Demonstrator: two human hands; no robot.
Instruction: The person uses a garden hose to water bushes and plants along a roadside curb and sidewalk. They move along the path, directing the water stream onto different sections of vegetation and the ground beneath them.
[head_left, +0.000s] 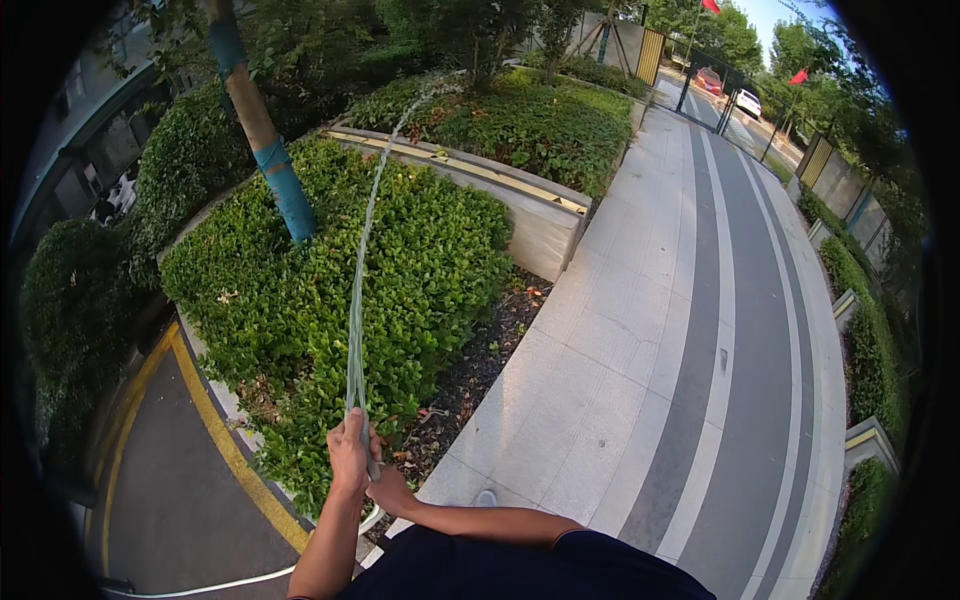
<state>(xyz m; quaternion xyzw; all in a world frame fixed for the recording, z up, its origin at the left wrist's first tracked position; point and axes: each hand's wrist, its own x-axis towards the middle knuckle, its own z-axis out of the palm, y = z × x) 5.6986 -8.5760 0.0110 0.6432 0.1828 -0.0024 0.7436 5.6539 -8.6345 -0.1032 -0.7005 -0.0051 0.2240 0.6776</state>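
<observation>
A pale garden hose (373,467) points away from me, and a stream of water (361,270) shoots from its end. My left hand (347,455) is closed round the hose near the outlet, with the thumb up by the water. Just below and to the right, my right hand (391,491) is closed on the hose too; its fingers are partly hidden. The water arcs over a low green hedge (400,250) and comes down in the planted bed (530,125) behind it. Beneath my hands the hose bends and trails off to the lower left.
A stone planter wall (540,235) divides the two beds. A tree trunk (270,150) with blue wrapping rises on the left. A paved walkway (600,340) runs on my right towards a dark gate (705,100). Yellow-lined asphalt (190,480) lies lower left.
</observation>
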